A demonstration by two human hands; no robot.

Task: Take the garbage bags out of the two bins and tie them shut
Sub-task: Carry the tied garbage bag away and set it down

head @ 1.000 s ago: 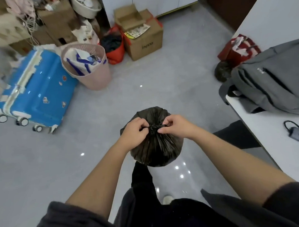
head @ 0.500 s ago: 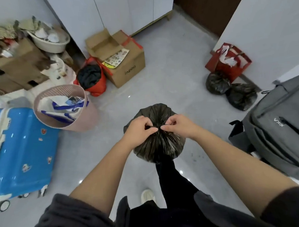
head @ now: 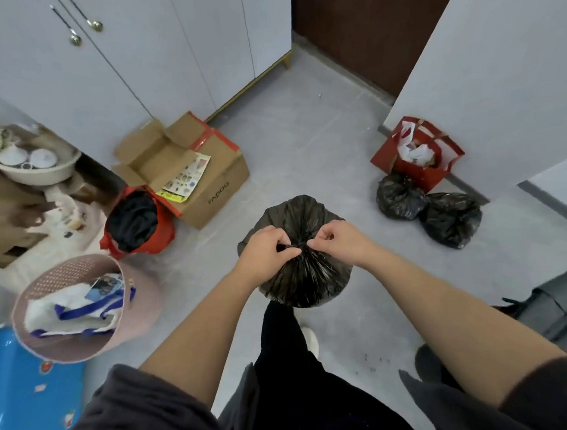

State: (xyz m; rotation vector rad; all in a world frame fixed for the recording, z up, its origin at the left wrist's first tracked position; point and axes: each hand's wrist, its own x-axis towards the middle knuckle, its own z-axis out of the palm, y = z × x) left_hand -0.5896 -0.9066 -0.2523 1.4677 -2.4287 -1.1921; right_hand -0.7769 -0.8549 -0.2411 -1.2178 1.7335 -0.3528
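pinching the knot ends, left hand and right hand are clamping the garbage bag; thin plastic could be tearing under hard pulling toward 3 and 9 o'clock.

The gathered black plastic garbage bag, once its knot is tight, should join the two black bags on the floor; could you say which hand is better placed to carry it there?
Probably the right hand: the two tied black bags lie on its side, while the left hand would have to cross over. Both hands pinch the gathered black plastic garbage bag.
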